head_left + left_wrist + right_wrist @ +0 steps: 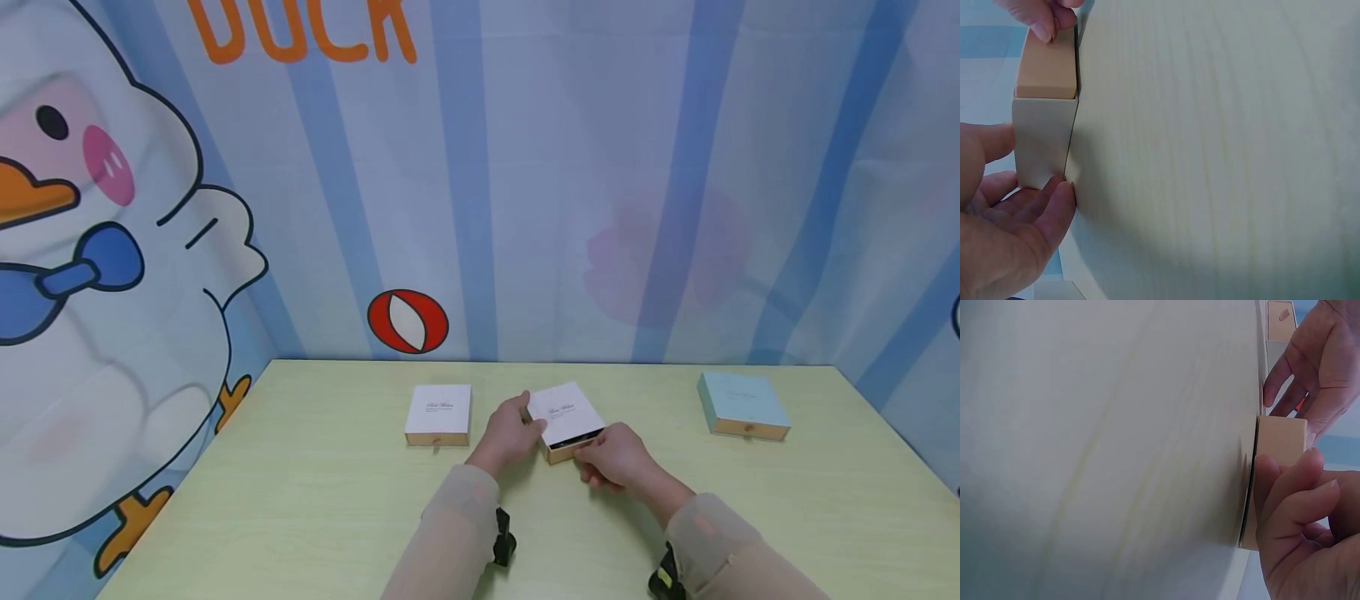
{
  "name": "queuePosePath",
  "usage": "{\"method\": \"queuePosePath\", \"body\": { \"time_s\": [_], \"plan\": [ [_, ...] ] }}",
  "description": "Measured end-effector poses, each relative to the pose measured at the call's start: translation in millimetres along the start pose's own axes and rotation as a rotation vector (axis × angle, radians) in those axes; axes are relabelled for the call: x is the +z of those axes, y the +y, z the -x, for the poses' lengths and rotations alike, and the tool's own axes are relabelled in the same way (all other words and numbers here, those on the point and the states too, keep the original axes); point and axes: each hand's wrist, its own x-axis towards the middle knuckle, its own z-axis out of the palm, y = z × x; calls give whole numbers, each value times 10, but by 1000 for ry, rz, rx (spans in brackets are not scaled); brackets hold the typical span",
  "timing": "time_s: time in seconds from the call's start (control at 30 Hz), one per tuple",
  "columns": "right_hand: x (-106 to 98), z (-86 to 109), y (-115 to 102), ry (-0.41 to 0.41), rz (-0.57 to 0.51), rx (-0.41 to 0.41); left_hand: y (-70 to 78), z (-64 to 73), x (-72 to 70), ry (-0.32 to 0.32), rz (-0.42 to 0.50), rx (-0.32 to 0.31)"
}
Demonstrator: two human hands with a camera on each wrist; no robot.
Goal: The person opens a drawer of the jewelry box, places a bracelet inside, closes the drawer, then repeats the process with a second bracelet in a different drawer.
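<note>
Near the back edge of the bench (315,500), the left hand (510,433) is gripping an angled white box (566,410), the right hand (618,456) seemingly pinching its part-open drawer (1046,67); bench room is stretching rightward to a blue box (745,402).

Head view: bright, diffuse light; soft shadows on wood-grain tabletop (300,500). Wrist views: dimmer, fine detail soft, outer corners darkened.

Reads DUCK, cropped at the top, in orange on the backdrop (540,167). Shows dark print on the left box (438,417) and held box (566,417), and faint lettering on the blue box (744,404), too small to read.
</note>
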Motion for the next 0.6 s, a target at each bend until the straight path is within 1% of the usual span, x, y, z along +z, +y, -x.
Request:
{"method": "queuePosePath", "body": {
  "time_s": [0.27, 0.5, 0.6],
  "plan": [
    [38, -55, 7, 28, 10, 12, 2, 8, -10, -7, 11, -3],
    [41, -49, -22, 29, 9, 22, 12, 22, -9, -6, 23, -5],
    [38, -49, -33, 29, 7, 20, 19, 19, -9, -4, 11, -1]
  ]
}}
